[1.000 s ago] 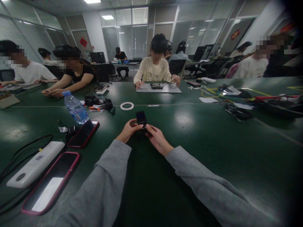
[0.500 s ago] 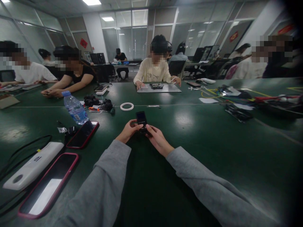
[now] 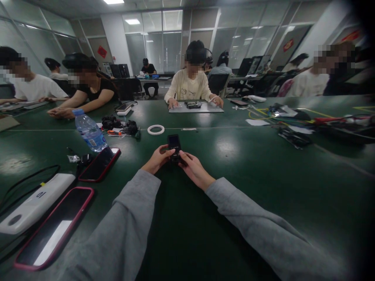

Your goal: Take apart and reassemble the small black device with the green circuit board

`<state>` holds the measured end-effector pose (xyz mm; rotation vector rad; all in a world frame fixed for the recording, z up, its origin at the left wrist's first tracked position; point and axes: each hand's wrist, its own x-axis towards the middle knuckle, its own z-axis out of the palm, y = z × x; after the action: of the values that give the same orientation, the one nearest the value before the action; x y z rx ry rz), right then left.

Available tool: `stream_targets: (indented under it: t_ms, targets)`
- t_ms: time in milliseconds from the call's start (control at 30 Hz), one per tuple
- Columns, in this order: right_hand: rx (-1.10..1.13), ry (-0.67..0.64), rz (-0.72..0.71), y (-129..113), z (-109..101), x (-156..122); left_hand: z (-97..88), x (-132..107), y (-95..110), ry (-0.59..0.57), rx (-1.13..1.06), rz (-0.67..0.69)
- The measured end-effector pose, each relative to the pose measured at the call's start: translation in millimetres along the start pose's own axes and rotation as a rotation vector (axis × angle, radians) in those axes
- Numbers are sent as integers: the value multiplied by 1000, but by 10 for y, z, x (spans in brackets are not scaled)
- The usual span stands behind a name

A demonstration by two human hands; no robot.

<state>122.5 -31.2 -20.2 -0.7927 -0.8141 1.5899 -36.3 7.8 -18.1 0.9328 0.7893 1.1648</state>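
At the far left of the dark green tabletop (image 3: 249, 175), a white oblong device (image 3: 38, 203) with a dark oval spot lies beside black cables (image 3: 25, 187). Just right of it, a smartphone in a pink case (image 3: 55, 226) lies screen up, with a bright reflection across its lower part. Further along, a second smartphone, in a red case (image 3: 99, 166), also lies face up, and a clear plastic bottle with a blue cap (image 3: 90, 132) stands just behind it. Behind and right of the bottle is a heap of black cables (image 3: 109, 122), then a white ring (image 3: 149, 130) lying flat, beyond the left hand. The left hand (image 3: 158, 159), in a grey sleeve, grasps the left side of a small black handheld device (image 3: 174, 141), its thumb across the front near the buttons. The device sits between the two hands, its screen end pointing away from the wearer and its lower end between the thumbs; whether it touches the tabletop cannot be told. The right hand (image 3: 195, 168) grips the lower right side, thumb on the front and fingers curled beneath. Beyond, a co-worker (image 3: 189, 86) sits facing a flat grey board (image 3: 211, 110). Further right lie a white sheet (image 3: 258, 122) and a blurred tangle of cables (image 3: 331, 121).
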Motion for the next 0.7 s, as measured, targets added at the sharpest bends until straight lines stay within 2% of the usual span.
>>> stream_targets:
  t_ms: [700]
  targets:
    - [-37,-33,-41,52,-46,42,-32,10,4,-17,-16,-6]
